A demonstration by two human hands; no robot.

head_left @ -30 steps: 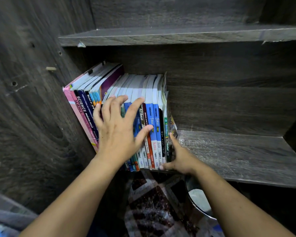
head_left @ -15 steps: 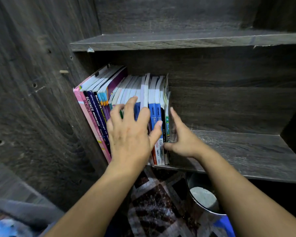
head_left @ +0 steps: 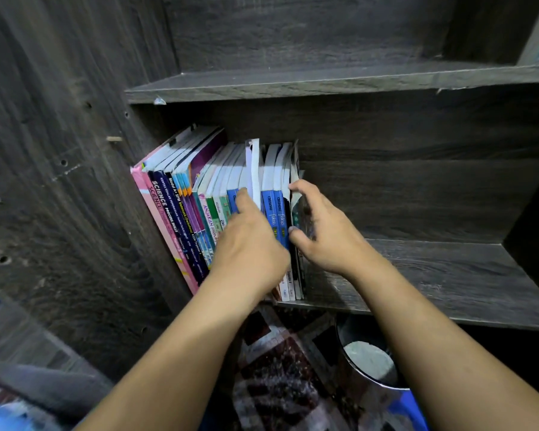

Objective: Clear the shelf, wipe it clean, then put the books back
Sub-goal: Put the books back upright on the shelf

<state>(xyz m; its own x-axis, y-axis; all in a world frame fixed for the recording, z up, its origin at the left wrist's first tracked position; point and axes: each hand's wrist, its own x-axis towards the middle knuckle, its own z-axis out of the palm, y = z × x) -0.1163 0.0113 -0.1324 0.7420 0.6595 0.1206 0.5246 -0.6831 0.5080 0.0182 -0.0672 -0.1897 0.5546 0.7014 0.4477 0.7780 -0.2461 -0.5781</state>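
Furthest left stood the dark side panel point(head_left: 75, 213). Books point(head_left: 181, 206) sat in a row at the left end of the shelf point(head_left: 433, 275), the outer ones leaning against that panel. Left hand point(head_left: 249, 247) lay over the middle spines, fingers curled in among them, gripping a clutch of books. One white book point(head_left: 253, 169) stood higher than its neighbours, just beside the left forefinger. Right hand point(head_left: 327, 234) clasped the thin end book point(head_left: 296, 209), thumb at its front edge, fingers hooked over it. Below the shelf: a patterned rug point(head_left: 277, 368), then a metal bin point(head_left: 344, 334).
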